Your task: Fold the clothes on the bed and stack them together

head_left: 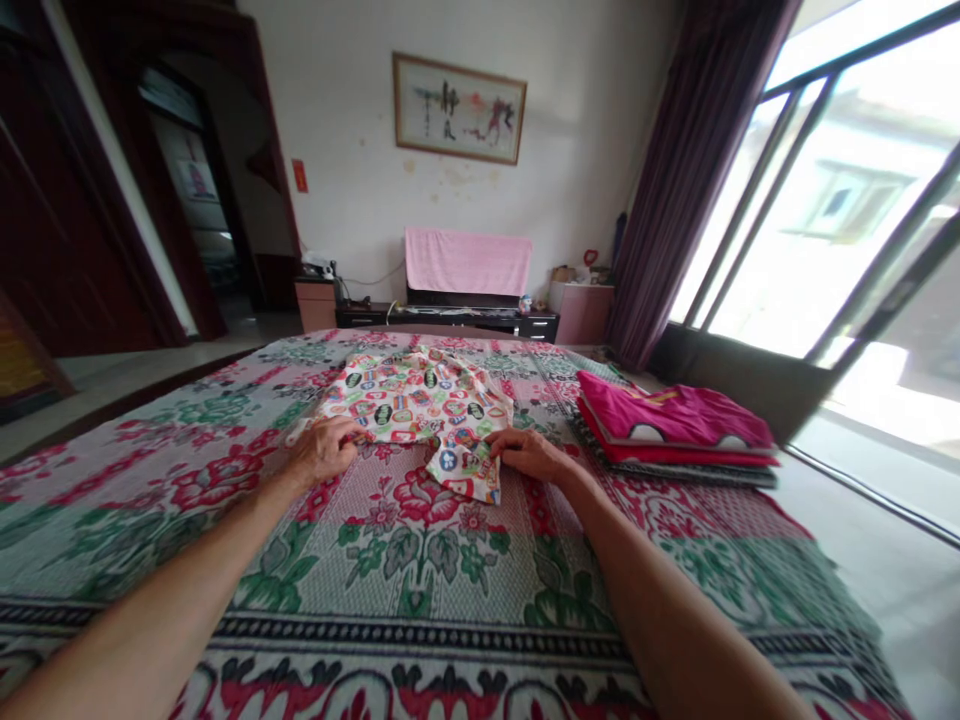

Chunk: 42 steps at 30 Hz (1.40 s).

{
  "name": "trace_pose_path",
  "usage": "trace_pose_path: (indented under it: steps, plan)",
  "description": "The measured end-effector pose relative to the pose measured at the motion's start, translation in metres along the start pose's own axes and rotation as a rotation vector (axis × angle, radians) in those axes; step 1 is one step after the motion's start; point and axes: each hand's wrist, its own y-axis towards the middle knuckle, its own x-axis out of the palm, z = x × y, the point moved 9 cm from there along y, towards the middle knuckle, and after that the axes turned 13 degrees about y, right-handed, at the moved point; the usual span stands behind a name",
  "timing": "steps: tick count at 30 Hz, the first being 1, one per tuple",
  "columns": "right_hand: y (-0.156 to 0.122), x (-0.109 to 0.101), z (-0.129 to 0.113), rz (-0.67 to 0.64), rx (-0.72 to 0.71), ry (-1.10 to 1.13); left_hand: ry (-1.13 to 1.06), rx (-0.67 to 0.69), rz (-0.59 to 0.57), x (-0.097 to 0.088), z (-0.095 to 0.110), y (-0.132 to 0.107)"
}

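Note:
A small patterned garment (420, 405), white with coloured badges, lies spread on the flowered bedspread (420, 560). My left hand (324, 447) is closed on the garment's near left edge. My right hand (529, 453) pinches its near right edge, beside a folded-down flap. Both arms reach forward over the bed.
A stack of folded clothes (671, 430), pink on top, sits on the bed at the right. Beyond the bed stand a low dark cabinet with a pink cloth (467, 262) draped over it, a doorway at the left and a large window with a dark curtain (679, 180) at the right.

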Motion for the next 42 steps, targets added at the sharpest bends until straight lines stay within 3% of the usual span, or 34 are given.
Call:
trace_pose_path:
  steps: [5,9,17,19,23,25,30,34,42]
  plan:
    - [-0.004,-0.011,0.008,0.108,0.093,0.095,0.104,-0.070,0.005,-0.001,-0.009,-0.003]
    - [-0.005,-0.015,0.008,0.122,0.134,0.022,0.194,-0.127,-0.033,-0.004,-0.013,-0.005]
    - [-0.005,-0.016,-0.002,0.092,0.104,-0.049,0.223,-0.187,-0.068,-0.004,-0.012,-0.005]
    - [-0.006,-0.022,-0.003,0.137,0.094,-0.068,0.202,-0.222,-0.055,-0.004,-0.015,-0.005]
    - [-0.011,-0.041,-0.009,0.341,0.008,-0.205,0.159,-0.415,0.053,-0.018,-0.033,-0.009]
    - [-0.011,-0.042,-0.009,0.361,-0.021,-0.243,0.164,-0.532,0.074,-0.025,-0.046,-0.014]
    - [-0.002,-0.034,-0.002,0.255,-0.044,-0.314,0.190,-0.732,0.042,-0.033,-0.082,-0.028]
    - [0.003,-0.037,0.010,0.255,-0.010,-0.374,0.181,-0.862,-0.042,-0.029,-0.107,-0.041]
    - [0.006,-0.047,0.031,0.301,0.058,-0.339,0.221,-0.851,-0.168,-0.020,-0.102,-0.039]
